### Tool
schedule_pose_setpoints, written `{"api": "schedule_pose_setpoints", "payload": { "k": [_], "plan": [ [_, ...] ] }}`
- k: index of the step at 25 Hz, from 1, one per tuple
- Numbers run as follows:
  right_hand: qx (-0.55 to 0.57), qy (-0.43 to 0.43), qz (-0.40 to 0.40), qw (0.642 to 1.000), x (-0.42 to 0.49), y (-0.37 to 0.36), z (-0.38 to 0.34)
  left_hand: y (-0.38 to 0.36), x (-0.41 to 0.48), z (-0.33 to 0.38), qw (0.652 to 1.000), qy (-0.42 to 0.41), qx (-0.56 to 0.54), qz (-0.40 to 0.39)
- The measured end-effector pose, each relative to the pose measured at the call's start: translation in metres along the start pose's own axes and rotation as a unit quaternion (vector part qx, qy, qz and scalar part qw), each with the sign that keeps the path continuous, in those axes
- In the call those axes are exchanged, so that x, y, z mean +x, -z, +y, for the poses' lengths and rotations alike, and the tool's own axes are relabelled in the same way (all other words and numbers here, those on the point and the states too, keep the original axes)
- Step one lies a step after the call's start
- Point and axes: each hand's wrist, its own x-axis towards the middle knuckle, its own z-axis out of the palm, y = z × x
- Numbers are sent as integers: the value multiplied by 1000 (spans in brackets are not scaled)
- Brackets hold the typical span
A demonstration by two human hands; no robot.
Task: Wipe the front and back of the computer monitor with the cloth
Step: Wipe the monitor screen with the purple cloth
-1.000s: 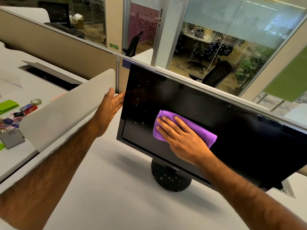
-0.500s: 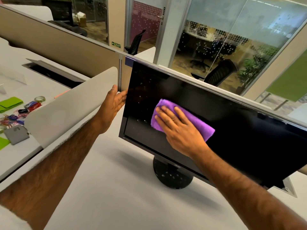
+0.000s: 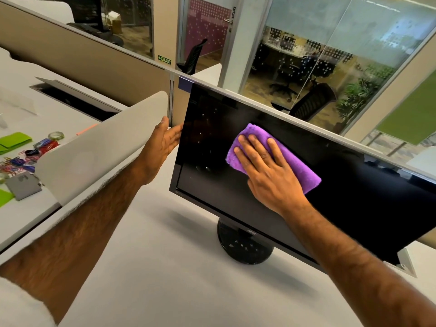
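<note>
Monitor [image 3: 236, 197]: a black flat screen, switched off, stood on a round black base [image 3: 245, 246] on the white desk [image 3: 165, 267], its back close against the beige partition [image 3: 94, 67].
Right hand [image 3: 271, 171]: lay flat with fingers spread, palm pressing the cloth against the front of the screen; it was not curled around anything.
Cloth [image 3: 295, 166]: purple, folded, sandwiched between the right palm and the glass in the upper middle of the screen, its far and right edges showing past the hand.
Left hand [image 3: 162, 142]: was open, fingers together, fingertips touching the screen's left edge near the top corner; whether they wrapped behind the bezel could not be told.
Screen surface: pale specks showed left of the cloth.
Divider [image 3: 101, 147]: a white rounded panel stood just left of the left forearm.
Neighbouring desk: green pads [image 3: 14, 140], a tape roll [image 3: 56, 135] and scattered coloured paper clips [image 3: 14, 164] lay well apart from the monitor.
</note>
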Motion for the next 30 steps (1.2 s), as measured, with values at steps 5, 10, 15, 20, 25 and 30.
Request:
{"api": "schedule_pose_setpoints", "payload": {
  "k": [5, 10, 15, 20, 25, 30],
  "plan": [
    [-8, 101, -67, 993, -12, -26, -22, 1, 1, 1, 1000, -1, 3, -4],
    [-16, 44, -34, 998, -19, -3, 6, 3, 3, -1, 1000, -2, 7, -14],
    [6, 2, -3, 1000, 20, 6, 1, 7, 6, -4, 1000, -3, 5, -15],
    [-6, 76, -58, 995, 11, -12, -19, 4, 5, -3, 1000, -1, -11, -16],
    [-16, 8, -15, 1000, 1, 4, 4, 7, 1, -4, 999, 5, -17, -28],
    [-7, 6, 2, 1000, 26, 3, -7, 17, 3, 2, 999, 22, -15, -39]
  ]
}}
